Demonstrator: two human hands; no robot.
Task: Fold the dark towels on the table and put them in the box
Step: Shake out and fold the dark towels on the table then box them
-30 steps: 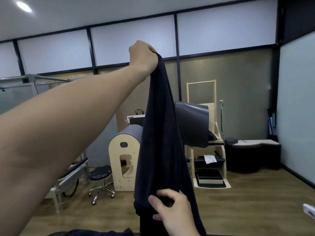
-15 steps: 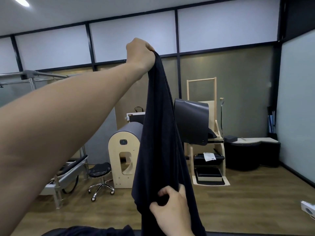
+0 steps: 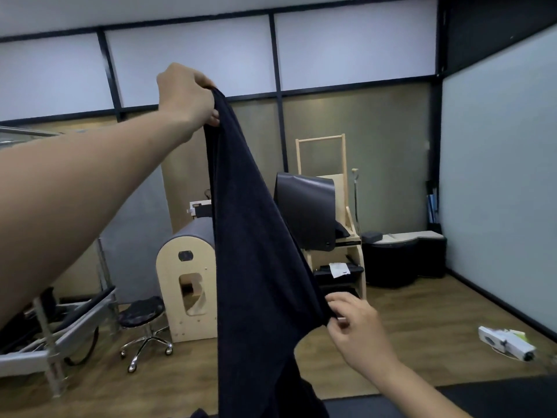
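The left hand (image 3: 187,98) is gripping the dark towel (image 3: 256,267) at 11 o'clock; the right hand (image 3: 358,330) is pinching its edge at 4 o'clock, long axis hanging vertically.

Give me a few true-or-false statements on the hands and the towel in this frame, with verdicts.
1. The left hand grips the towel at its top, raised high. True.
2. The right hand holds nothing. False: its fingers pinch the towel's right edge, lower down.
3. The towel lies flat and folded. False: it hangs in the air, held by both hands.
4. A stool stands on the floor to the left of the towel. True.
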